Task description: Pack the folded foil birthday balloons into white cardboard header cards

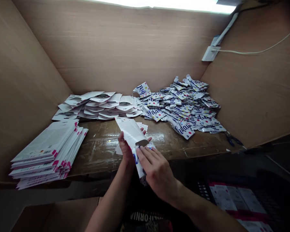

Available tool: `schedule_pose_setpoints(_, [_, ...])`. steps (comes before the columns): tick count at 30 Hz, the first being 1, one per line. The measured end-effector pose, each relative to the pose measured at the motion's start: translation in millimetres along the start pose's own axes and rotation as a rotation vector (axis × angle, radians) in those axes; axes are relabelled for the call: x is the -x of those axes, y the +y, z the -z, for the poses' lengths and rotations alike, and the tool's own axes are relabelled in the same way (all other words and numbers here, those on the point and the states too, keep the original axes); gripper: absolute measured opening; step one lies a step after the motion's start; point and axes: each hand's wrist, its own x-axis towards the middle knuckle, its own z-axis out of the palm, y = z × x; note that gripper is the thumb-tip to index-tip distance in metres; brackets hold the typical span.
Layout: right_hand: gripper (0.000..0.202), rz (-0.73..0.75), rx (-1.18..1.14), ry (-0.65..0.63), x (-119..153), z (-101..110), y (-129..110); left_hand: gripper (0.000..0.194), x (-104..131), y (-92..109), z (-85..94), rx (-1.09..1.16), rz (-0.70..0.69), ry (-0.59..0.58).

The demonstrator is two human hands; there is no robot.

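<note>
My left hand (126, 149) holds a white paper sleeve (130, 130) from below and the side, tilted above the table's front edge. The sleeve's open end faces me. My right hand (157, 169) presses its fingers together on a folded foil balloon (139, 162), silvery white with blue lettering, at the sleeve's mouth. Part of the balloon lies under my fingers, so how far it sits inside the sleeve is hidden. Behind my hands lie a row of open white sleeves (106, 104) and a heap of folded foil balloons (183, 106) with dots and blue script.
A stack of flat white and pink sleeves (48, 145) stands at the table's left. Dark-handled scissors (232, 139) lie at the right edge. Cardboard walls (132, 48) enclose the table (99, 141). A dark crate (203, 191) with filled packs (234, 198) is lower right.
</note>
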Motion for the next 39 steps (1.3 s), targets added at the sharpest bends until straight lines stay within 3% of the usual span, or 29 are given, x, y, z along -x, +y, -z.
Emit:
schedule_pose_setpoints(3, [0.055, -0.183, -0.380, 0.195, -2, 18, 14, 0.078, -4, 13, 3.1, 0.014, -0.036, 0.002])
schedule_pose_setpoints(5, [0.042, -0.385, -0.652, 0.381, -6, 24, 42, 0.076, -6, 22, 6.4, 0.010, -0.068, 0.004])
schedule_pose_setpoints(8, [0.043, -0.622, -0.861, 0.557, -9, 12, 95, 0.076, -8, 31, 11.7, 0.006, -0.074, 0.004])
schedule_pose_setpoints(11, [0.045, -0.723, -0.697, 0.523, 2, -11, 132, 0.076, -9, 37, 15.9, 0.006, -0.099, 0.001])
schedule_pose_setpoints(13, [0.044, -0.631, -0.430, 0.362, 17, -22, 139, 0.075, -8, 40, 18.2, 0.004, -0.118, 0.002])
schedule_pose_setpoints(18, [0.063, -0.104, -0.052, -0.173, 53, -26, 122, 0.075, -5, 46, 22.7, 0.006, -0.139, -0.009])
schedule_pose_setpoints(20, [0.068, 0.056, 0.061, -0.314, 63, -26, 117, 0.075, -6, 47, 24.2, 0.006, -0.134, -0.028])
schedule_pose_setpoints(22, [0.065, 0.158, 0.111, -0.302, 71, -24, 117, 0.075, -7, 48, 24.9, 0.007, -0.134, -0.035])
schedule_pose_setpoints(24, [0.056, 0.224, 0.059, -0.175, 75, -18, 117, 0.075, -8, 48, 24.1, 0.009, -0.140, -0.028])
schedule_pose_setpoints(28, [0.056, 0.134, -0.068, 0.087, 62, 12, 94, 0.078, -7, 40, 17.0, -0.017, -0.110, -0.011])
schedule_pose_setpoints(30, [0.055, 0.056, 0.058, 0.076, 45, 29, 72, 0.077, -5, 32, 11.5, -0.035, -0.092, -0.012])
schedule_pose_setpoints(34, [0.046, 0.003, 0.357, -0.082, 9, 47, 30, 0.069, -2, 11, -0.1, -0.079, -0.083, -0.017])
schedule_pose_setpoints(36, [0.043, 0.018, 0.396, -0.097, -3, 45, 17, 0.064, 0, 4, -4.4, -0.104, -0.095, -0.016])
schedule_pose_setpoints(39, [0.042, 0.049, 0.405, -0.016, -8, 30, 7, 0.068, 0, 1, -6.8, -0.083, -0.079, -0.018])
